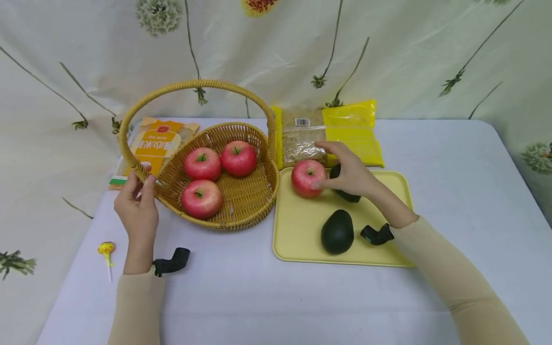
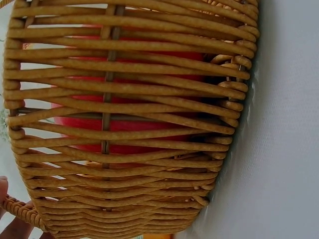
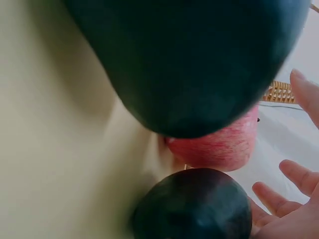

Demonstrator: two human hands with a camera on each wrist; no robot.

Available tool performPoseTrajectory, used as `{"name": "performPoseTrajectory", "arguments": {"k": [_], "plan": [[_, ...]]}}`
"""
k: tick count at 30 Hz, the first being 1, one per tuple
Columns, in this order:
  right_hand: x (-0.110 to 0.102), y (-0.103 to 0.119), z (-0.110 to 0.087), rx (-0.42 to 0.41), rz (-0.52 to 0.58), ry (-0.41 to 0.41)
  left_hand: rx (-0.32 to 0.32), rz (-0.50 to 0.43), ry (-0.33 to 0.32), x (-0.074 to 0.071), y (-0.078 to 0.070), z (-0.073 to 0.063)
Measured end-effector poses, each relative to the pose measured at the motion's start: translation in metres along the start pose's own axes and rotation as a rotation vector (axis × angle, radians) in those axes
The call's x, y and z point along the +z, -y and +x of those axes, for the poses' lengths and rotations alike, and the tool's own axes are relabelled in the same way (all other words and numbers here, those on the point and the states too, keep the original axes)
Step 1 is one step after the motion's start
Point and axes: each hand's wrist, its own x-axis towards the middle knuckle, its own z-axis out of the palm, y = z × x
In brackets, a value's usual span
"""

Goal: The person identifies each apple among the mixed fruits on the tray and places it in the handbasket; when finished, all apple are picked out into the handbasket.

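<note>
In the head view my left hand (image 1: 138, 214) grips the wicker basket's handle (image 1: 194, 85) near its left base. Three red apples (image 1: 201, 199) sit inside the basket (image 1: 239, 202); in the left wrist view, red shows through its weave (image 2: 124, 194). My right hand (image 1: 352, 174) reaches over the yellow tray (image 1: 294, 239), thumb and fingers spread around the right side of a fourth red apple (image 1: 306, 176). One dark avocado (image 1: 349, 194) lies partly hidden beneath this hand, and another avocado (image 1: 337, 233) lies nearer the front. Both avocados partly cover the apple (image 3: 219, 147) in the right wrist view.
Behind the basket lies an orange and white food packet (image 1: 155, 142). A yellow packet (image 1: 351, 127) with a clear window lies behind the tray. To the left is a yellow-wrapped lollipop (image 1: 107, 253). A flower-patterned cloth (image 1: 392, 31) hangs along the table's back edge.
</note>
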Motion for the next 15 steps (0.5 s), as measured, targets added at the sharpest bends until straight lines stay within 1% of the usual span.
{"name": "performPoseTrajectory", "arguments": {"k": [10, 15], "plan": [[0.0047, -0.0021, 0.0016, 0.005, -0.040, 0.025, -0.021, 0.007, 0.005, -0.0001, 0.0021, 0.0020], [0.0072, -0.0039, 0.0022, 0.012, -0.053, 0.035, -0.017, 0.013, 0.005, -0.0009, 0.0034, 0.0020]]}}
